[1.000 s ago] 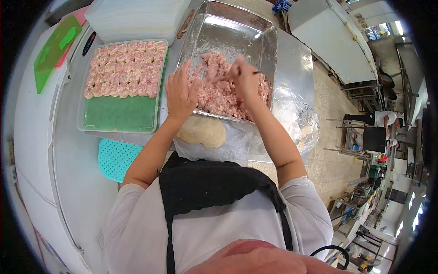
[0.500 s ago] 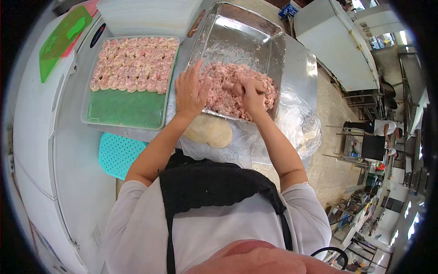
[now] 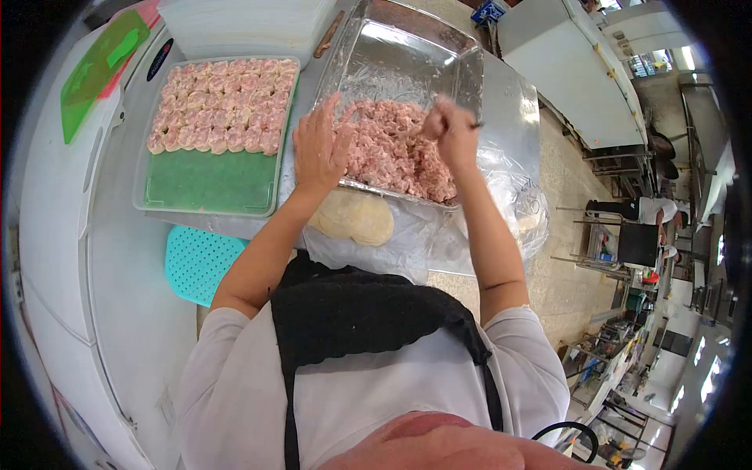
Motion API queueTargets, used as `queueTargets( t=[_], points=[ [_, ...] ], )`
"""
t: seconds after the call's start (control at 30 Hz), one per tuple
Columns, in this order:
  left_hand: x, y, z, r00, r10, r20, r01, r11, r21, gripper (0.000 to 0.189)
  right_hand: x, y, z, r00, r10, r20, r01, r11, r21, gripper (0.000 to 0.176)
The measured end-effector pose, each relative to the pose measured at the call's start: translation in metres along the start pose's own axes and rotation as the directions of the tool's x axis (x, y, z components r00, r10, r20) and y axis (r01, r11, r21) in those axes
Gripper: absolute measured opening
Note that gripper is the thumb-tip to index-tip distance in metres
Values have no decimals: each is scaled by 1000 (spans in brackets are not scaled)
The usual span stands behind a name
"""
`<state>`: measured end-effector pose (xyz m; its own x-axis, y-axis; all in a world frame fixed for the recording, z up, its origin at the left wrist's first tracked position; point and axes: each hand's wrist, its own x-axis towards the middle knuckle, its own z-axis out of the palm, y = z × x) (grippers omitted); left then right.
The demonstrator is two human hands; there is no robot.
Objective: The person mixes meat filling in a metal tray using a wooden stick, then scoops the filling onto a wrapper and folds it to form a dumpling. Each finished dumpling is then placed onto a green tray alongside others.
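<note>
My left hand (image 3: pixel 319 150) is at the left rim of a deep metal tray (image 3: pixel 407 51), its fingers curved upward and the thumb towards the tray. Its palm side is hidden, so what it cups cannot be made out. My right hand (image 3: pixel 454 139), slightly blurred, is closed over the tray's right side. The dark end of a slim tool (image 3: pixel 478 125) sticks out of the fist; its other end is hidden. Pink minced meat (image 3: pixel 392 145) fills the near half of the tray. A stack of round, pale dough wrappers (image 3: pixel 354 218) lies on plastic sheeting below my left wrist.
Left of the tray, rows of meat-filled dumplings (image 3: pixel 223 106) sit in a shallow green-bottomed container (image 3: pixel 207 184). Behind it are stacked plastic boxes (image 3: pixel 243 31) and a wooden handle (image 3: pixel 329 35). Clear plastic (image 3: pixel 513 196) lies right. A person (image 3: pixel 654 211) stands far right.
My right hand has moved up and to the right, away from the meat, with the tool still in the fist. My left hand stays by the tray's left rim. The view has shifted slightly.
</note>
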<state>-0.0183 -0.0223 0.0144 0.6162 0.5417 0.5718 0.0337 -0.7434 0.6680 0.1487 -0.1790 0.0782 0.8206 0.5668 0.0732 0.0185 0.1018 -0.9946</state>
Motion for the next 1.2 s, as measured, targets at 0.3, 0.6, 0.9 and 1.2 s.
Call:
queueTargets(
  t=[0.3,0.6,0.9,1.2],
  points=[
    [-2,4,2,1000,-4,9,3,999,46,55,7,24,-2,986,-85,-141,86,996,0,46],
    [-2,2,4,1000,1,25,-3,996,88,53,29,-70,-16,971,-232,-50,237,960,151,46],
    [-4,0,5,1000,-3,30,2,999,45,50,-23,6,-33,997,24,-73,-13,988,152,44],
    [-4,4,3,997,-42,64,37,997,72,54,-2,11,-63,921,-34,-387,49,998,28,44]
  ],
)
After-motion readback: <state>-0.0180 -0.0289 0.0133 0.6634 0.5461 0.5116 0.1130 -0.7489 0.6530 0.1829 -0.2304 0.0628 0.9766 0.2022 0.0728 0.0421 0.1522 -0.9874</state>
